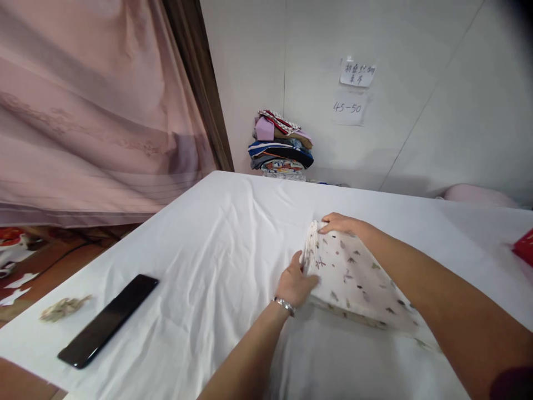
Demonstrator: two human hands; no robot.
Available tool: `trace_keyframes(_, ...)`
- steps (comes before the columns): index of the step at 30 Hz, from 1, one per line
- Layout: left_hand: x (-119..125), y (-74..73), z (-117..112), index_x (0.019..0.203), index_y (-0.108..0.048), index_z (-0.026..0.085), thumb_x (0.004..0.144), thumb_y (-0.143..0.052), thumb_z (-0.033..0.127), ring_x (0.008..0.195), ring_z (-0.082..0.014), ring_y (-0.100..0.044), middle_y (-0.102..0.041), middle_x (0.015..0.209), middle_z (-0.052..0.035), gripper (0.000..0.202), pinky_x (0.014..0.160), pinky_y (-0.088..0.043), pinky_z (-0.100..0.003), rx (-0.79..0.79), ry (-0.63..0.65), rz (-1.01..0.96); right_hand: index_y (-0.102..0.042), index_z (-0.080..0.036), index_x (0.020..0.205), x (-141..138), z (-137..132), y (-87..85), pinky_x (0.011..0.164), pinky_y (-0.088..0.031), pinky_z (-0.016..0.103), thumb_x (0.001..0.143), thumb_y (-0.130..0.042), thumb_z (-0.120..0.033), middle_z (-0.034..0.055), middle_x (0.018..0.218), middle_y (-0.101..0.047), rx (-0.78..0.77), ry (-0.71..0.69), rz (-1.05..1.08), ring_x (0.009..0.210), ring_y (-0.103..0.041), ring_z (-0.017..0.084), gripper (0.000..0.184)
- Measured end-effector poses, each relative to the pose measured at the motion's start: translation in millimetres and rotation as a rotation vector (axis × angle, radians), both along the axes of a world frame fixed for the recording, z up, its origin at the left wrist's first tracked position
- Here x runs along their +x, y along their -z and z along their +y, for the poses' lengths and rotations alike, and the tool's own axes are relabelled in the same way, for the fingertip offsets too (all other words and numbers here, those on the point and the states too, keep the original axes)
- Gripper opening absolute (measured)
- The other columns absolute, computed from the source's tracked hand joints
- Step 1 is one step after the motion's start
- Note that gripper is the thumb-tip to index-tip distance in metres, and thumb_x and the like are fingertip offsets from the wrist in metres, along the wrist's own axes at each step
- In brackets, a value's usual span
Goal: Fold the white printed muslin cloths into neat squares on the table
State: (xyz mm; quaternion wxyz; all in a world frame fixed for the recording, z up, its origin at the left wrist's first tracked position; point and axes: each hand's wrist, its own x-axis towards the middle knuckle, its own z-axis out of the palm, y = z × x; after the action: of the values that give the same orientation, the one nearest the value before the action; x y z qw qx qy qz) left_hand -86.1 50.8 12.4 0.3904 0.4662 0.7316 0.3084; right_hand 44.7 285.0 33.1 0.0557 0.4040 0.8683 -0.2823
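A white cloth with a small scattered print (350,272) lies folded in several layers on the white-covered table (200,255). My left hand (293,283), with a silver bracelet at the wrist, grips the near corner of its left folded edge, thumb on top. At the far corner of the same edge, my right hand (337,223) has its thumb over the cloth and its fingers behind it. The layered folds show between the two hands. My right forearm covers part of the cloth's right side.
A black phone (109,321) and a small crumpled scrap (64,308) lie at the table's left. Folded textiles (281,147) are stacked beyond the far edge, against the wall. A pink curtain (95,105) hangs at left. Something red (524,249) sits at the right edge.
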Motion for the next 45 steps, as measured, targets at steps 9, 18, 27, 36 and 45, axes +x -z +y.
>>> trace_keyframes(9,-31,9.6,11,0.125,-0.046,0.019,0.067,-0.068,0.039,0.087,-0.0171,-0.061,-0.064,0.101,-0.0048,0.065,0.076,-0.047,-0.024,-0.008,-0.037,-0.097,-0.056,-0.018,0.113,11,-36,9.9,0.087,-0.039,0.038,0.081,-0.045,-0.049,0.0121,0.117,-0.056,0.391,0.069,0.083,0.108,-0.049,0.030,0.046)
trace_keyframes(18,-32,8.4,13,0.120,-0.052,0.016,0.066,-0.070,0.040,0.092,-0.0198,-0.060,-0.062,0.108,-0.0084,0.062,0.080,-0.046,-0.026,-0.005,-0.008,-0.060,-0.034,-0.030,0.138,70,-169,13.9,0.111,-0.013,0.044,0.089,-0.028,-0.057,-0.0009,0.147,-0.024,0.213,-0.214,0.142,0.135,-0.017,0.025,0.057)
trace_keyframes(27,-30,8.5,9,0.121,-0.051,0.016,0.066,-0.071,0.039,0.090,-0.0185,-0.061,-0.063,0.111,-0.0090,0.063,0.073,-0.046,-0.024,0.040,-0.030,-0.124,-0.031,-0.025,0.139,91,-214,11.5,0.108,-0.020,0.047,0.091,-0.027,-0.052,0.0046,0.145,-0.029,0.448,-0.194,0.048,0.134,-0.022,0.025,0.055)
trace_keyframes(36,-31,9.5,15,0.119,-0.052,0.011,0.063,-0.073,0.035,0.085,-0.0190,-0.061,-0.065,0.101,-0.0116,0.064,0.070,-0.045,-0.025,0.060,-0.063,-0.124,-0.032,-0.026,0.138,179,-232,41.4,0.104,-0.029,0.048,0.090,-0.037,-0.042,0.0061,0.140,-0.038,0.697,0.019,0.010,0.130,-0.030,0.025,0.051)
trace_keyframes(45,-31,6.4,18,0.122,-0.048,0.013,0.064,-0.072,0.041,0.075,-0.0160,-0.061,-0.065,0.097,-0.0108,0.068,0.059,-0.044,-0.023,0.016,-0.077,-0.197,-0.034,-0.022,0.136,193,-243,52.5,0.099,-0.038,0.044,0.079,-0.036,-0.006,0.0083,0.137,-0.042,0.858,0.001,0.109,0.129,-0.033,0.024,0.060)
